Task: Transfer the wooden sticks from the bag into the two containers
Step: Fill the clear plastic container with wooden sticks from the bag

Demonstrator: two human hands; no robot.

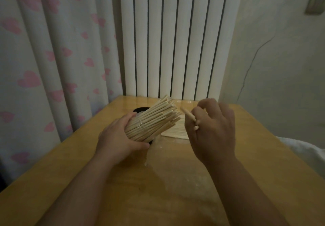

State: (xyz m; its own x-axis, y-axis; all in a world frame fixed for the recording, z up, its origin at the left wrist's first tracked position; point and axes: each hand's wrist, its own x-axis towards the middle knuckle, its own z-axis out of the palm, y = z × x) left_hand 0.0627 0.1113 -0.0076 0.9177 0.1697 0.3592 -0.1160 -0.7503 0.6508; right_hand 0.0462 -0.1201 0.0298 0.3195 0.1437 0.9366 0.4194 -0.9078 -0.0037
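Sticks [154,120] light, stiff, smooth, likely to slide loose singly: best clasped round mid-bundle. Toward the table's [70,164] far edge, left hand [119,137] wrapped round their lower half, bundle tilted, long axis aimed at the far right corner, dark container [139,110] behind. Right hand [212,130] pinching a few strays [189,118] over the bag [175,134].

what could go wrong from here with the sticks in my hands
The left hand grips a tilted, tightly packed bundle of sticks; its fanned-out ends could slide out onto the table. The right hand pinches just a few sticks, which may jam against the full bundle or slip from its fingers.
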